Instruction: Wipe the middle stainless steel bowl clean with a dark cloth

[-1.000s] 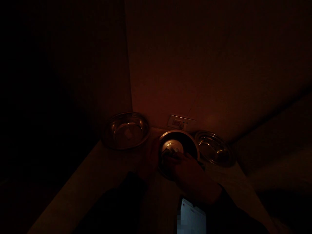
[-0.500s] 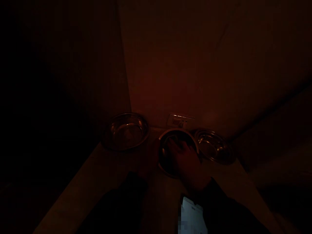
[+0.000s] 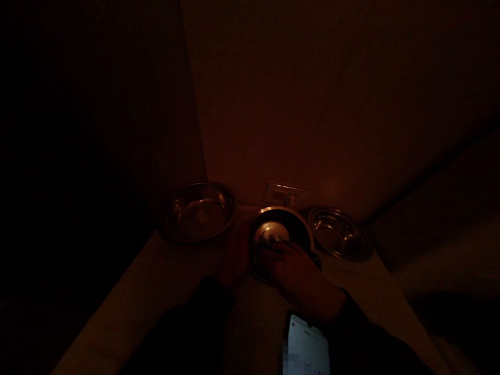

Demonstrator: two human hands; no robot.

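Observation:
The scene is very dark. A round, deep metal pot point(image 3: 281, 210) stands in the middle of the surface, its rim catching some light. Inside it, my right hand point(image 3: 291, 271) reaches down with curled fingers over the pale, shiny bottom. Something dark seems to lie under those fingertips, too dim to name. Along the pot's left outer wall, my left hand point(image 3: 234, 255) presses close, apparently steadying it; its fingers are barely visible in shadow.
To the left stands a wide metal basin point(image 3: 199, 238). A shallower metal bowl point(image 3: 336, 255) sits close on the pot's right. Behind, a socket plate point(image 3: 286, 194) is set in the wall. A lit phone point(image 3: 308, 346) lies near my right forearm, on the pale counter point(image 3: 117, 297).
My right hand has drawn nearer and slightly left within the pot, so more of its bright bottom shows. The left hand stays at the pot's left side. The view shifts slightly.

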